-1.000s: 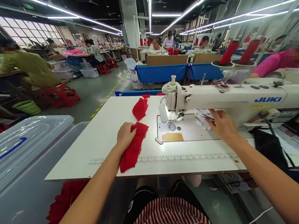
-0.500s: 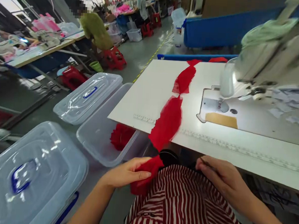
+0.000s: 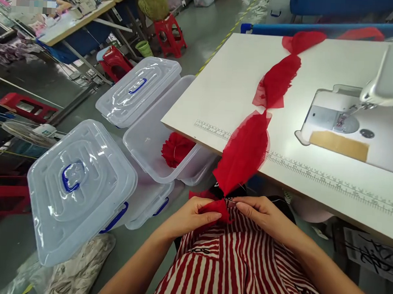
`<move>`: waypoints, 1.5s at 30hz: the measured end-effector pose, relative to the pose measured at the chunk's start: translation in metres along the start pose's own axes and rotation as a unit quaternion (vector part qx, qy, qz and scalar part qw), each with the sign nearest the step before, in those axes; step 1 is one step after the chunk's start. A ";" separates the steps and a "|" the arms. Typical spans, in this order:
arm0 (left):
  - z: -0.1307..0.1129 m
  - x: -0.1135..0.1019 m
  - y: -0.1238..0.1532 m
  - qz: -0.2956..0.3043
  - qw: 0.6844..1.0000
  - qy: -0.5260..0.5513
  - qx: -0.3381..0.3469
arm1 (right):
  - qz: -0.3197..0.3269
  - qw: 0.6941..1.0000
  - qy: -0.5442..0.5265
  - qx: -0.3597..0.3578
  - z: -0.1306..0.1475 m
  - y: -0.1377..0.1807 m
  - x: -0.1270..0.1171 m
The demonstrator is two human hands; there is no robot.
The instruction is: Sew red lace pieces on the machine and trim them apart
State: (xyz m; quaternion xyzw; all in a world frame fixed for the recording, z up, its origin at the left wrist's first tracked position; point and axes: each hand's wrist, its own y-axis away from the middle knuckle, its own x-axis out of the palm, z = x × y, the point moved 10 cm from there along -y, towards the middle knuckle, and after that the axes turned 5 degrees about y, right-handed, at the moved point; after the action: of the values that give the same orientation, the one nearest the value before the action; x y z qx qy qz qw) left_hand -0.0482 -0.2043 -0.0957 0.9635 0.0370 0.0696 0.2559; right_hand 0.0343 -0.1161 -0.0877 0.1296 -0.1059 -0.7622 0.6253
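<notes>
My left hand (image 3: 196, 215) is closed on a gathered red fabric piece (image 3: 218, 209), thumb on top, over my striped apron (image 3: 230, 258). The piece joins a chain of sheer red fabric pieces (image 3: 244, 151) that runs up across the white sewing table (image 3: 199, 99); the links between pieces are narrow. My right hand (image 3: 259, 214) pinches a thin, pointed metal tool (image 3: 229, 200), mostly hidden by the fingers. The tool's tip is at the narrow link beside my left thumb; whether it touches the thread I cannot tell.
A sewing machine (image 3: 381, 82) stands on the table to the right, near a printed ruler strip (image 3: 300, 172). On the left are lidded clear bins (image 3: 82, 185) and an open bin (image 3: 134, 135) holding a red fabric bundle (image 3: 176, 149). Red stools (image 3: 171, 34) and a seated person (image 3: 153, 2) are beyond.
My right hand has moved left from the table edge to the red fabric, bringing the tool to the link by my left hand. The view has tilted down and turned left.
</notes>
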 end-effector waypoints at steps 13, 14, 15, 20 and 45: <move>-0.150 0.009 -0.029 -0.002 0.957 -0.214 0.196 | -0.103 0.993 -0.015 -0.057 -0.011 -0.008 -0.010; -0.177 -0.001 -0.042 -0.065 0.941 -0.233 0.238 | -0.105 0.993 -0.012 -0.061 -0.010 -0.006 -0.009; -0.199 -0.004 -0.059 -0.108 0.917 -0.274 0.269 | -0.114 0.992 0.001 -0.060 -0.010 -0.004 -0.010; -0.217 -0.018 -0.155 -0.233 0.843 -0.450 0.181 | -0.174 0.982 0.076 0.002 -0.013 0.018 -0.023; -0.020 -0.018 0.012 -0.058 0.975 -0.215 0.025 | -0.047 0.993 -0.106 0.021 -0.021 -0.015 -0.004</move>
State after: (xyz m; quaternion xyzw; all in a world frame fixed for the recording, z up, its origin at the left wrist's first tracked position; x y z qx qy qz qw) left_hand -0.0683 -0.2071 -0.0746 0.9582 0.0386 -0.1552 0.2371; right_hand 0.0276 -0.1096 -0.1118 0.0660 -0.1815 -0.7980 0.5709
